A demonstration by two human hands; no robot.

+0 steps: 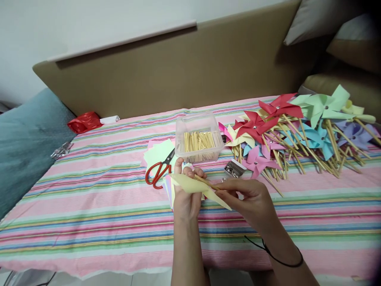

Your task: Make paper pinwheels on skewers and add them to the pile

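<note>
A pale yellow paper pinwheel (190, 185) is held edge-on in front of me. My left hand (187, 204) supports it from behind and below, its fingers curled at the paper and partly hidden by it. A thin wooden stick (206, 182) runs along the paper, and my right hand (251, 198) pinches its right end between thumb and fingers. Just beyond my hands lie red-handled scissors (159, 171) on a stack of coloured paper (162, 145). Near my right fingers is a small open box of metal fasteners (235, 169).
A clear plastic tub (198, 157) of short wooden sticks (199, 141) stands behind my hands. Finished pinwheels (278, 107) on sticks are heaped at the right. A red plastic bag (85, 122) and a silvery packet (62, 151) lie at the left on the striped cloth (89, 198).
</note>
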